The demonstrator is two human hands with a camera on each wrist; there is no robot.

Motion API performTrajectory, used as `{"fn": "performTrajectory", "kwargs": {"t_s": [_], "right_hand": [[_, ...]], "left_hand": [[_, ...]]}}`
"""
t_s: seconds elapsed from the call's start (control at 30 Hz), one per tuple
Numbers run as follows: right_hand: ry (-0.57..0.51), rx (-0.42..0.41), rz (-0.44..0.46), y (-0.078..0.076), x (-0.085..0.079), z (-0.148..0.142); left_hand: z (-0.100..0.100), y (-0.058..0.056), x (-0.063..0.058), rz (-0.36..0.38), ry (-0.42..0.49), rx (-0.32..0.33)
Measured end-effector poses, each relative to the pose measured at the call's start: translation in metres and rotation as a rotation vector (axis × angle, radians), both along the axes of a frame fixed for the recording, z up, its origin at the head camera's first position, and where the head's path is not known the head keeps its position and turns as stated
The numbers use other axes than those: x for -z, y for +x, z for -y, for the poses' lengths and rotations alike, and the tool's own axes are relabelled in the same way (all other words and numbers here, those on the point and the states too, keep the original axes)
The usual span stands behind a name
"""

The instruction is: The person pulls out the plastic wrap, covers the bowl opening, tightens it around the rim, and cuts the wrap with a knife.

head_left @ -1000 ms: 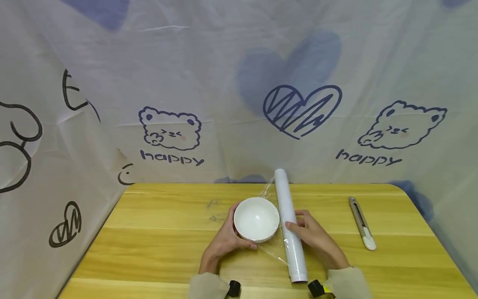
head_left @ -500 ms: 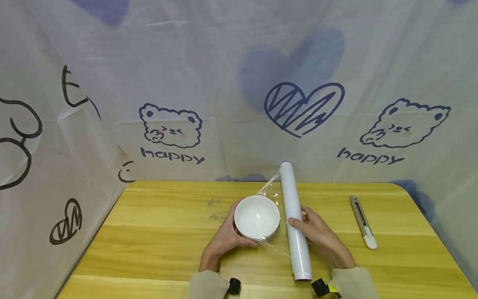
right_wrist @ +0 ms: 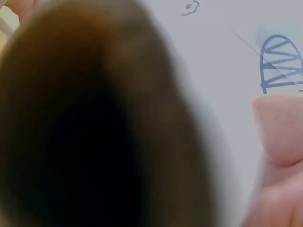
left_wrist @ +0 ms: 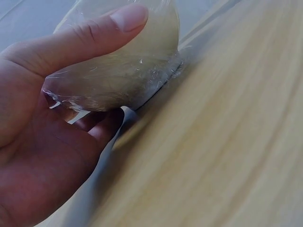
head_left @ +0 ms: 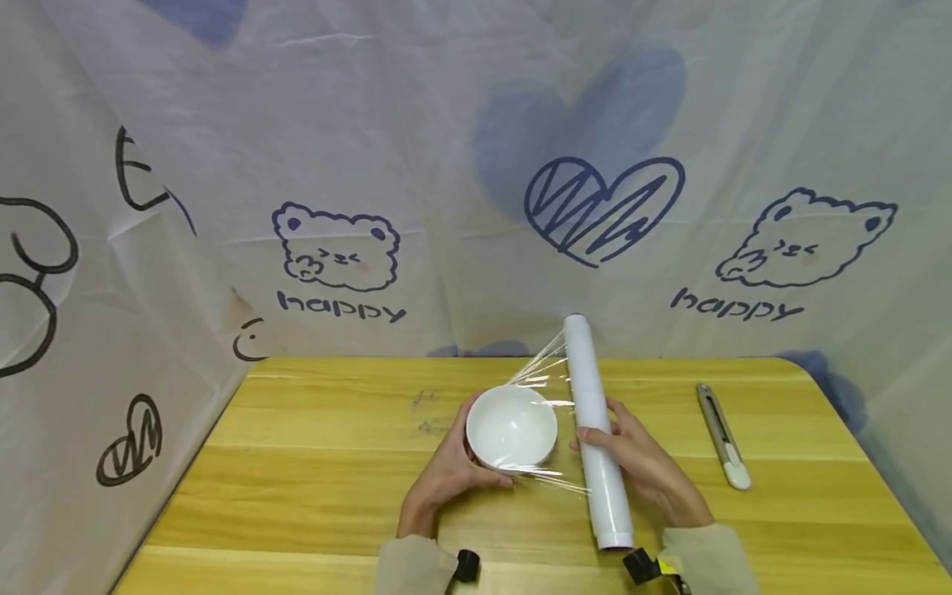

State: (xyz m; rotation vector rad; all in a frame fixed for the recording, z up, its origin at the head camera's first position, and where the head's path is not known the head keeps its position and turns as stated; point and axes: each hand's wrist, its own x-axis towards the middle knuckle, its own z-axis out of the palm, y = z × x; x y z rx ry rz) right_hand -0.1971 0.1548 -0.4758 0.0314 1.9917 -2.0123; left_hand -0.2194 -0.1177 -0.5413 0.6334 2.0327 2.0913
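Note:
My left hand (head_left: 455,469) grips a white bowl (head_left: 513,430) by its left side, thumb along the near side. In the left wrist view crinkled plastic wrap (left_wrist: 113,90) clings to the bowl's outside, and the fingers reach under it. Clear film stretches in taut creases from the bowl to a roll of plastic wrap (head_left: 592,401) just right of it. My right hand (head_left: 640,454) holds that roll from the right, thumb on top. The roll's dark hollow end (right_wrist: 90,142) fills much of the right wrist view, blurred, with part of the right hand (right_wrist: 281,137) at the edge.
A utility knife (head_left: 723,438) with a grey and white body lies on the wooden table (head_left: 312,479) to the right of the roll. Behind the table hangs a pale cloth (head_left: 461,273) printed with hearts and bears. More cloth hangs at both sides.
The right hand has moved the roll a little to the right and away from the bowl. More film now spans the gap. The left hand and bowl stay nearly still.

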Motion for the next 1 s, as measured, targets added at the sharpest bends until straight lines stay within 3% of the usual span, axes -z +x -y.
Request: {"fn": "performTrajectory", "kwargs": {"t_s": [0.37, 0.63, 0.9, 1.0], "right_hand": [[-0.124, -0.052, 0.085, -0.002, -0.005, -0.009], [-0.054, -0.122, 0.051, 0.0, -0.004, -0.023], [0.065, -0.096, 0.041, -0.001, 0.003, -0.028], [0.093, -0.089, 0.04, -0.001, 0.005, -0.029]], "left_hand": [[0.0, -0.001, 0.001, -0.022, -0.01, 0.002], [-0.001, 0.002, -0.003, -0.017, -0.015, 0.004], [-0.003, 0.011, -0.027, 0.044, -0.004, 0.023], [-0.004, 0.013, -0.029, 0.054, 0.0, 0.024]]}}
